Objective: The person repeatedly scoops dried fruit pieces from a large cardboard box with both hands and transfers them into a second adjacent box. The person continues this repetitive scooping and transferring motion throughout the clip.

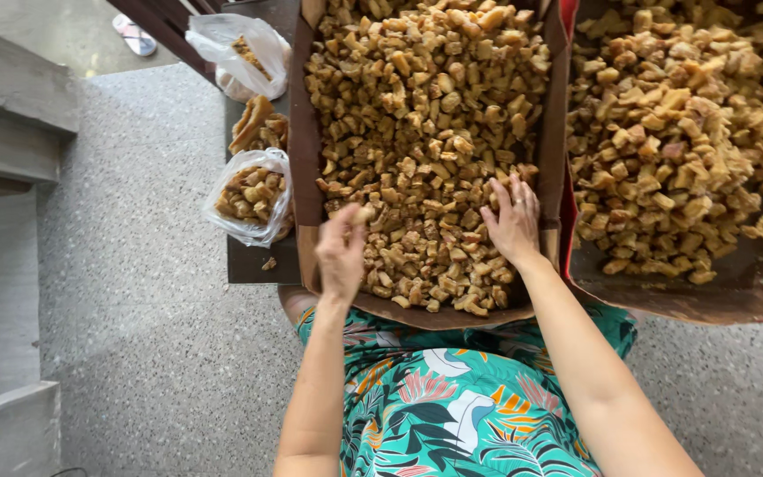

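A brown paper-lined tray (300, 168) in front of me is full of small golden-brown fried chunks (426, 97). My left hand (343, 252) hovers over the tray's near left corner, its fingers pinched on one chunk (362, 213). Over at the near right side of the same tray, my right hand (512, 223) lies flat on the heap with fingers spread among the pieces. A second tray (752, 287) of the same chunks sits to the right, touching the first.
Left of the trays, on a dark table (253, 263), lie two clear plastic bags (253, 194) holding chunks and a loose pile between them. Grey speckled floor spreads left, with concrete steps (2, 177) at the far left. My patterned dress (452, 406) is below.
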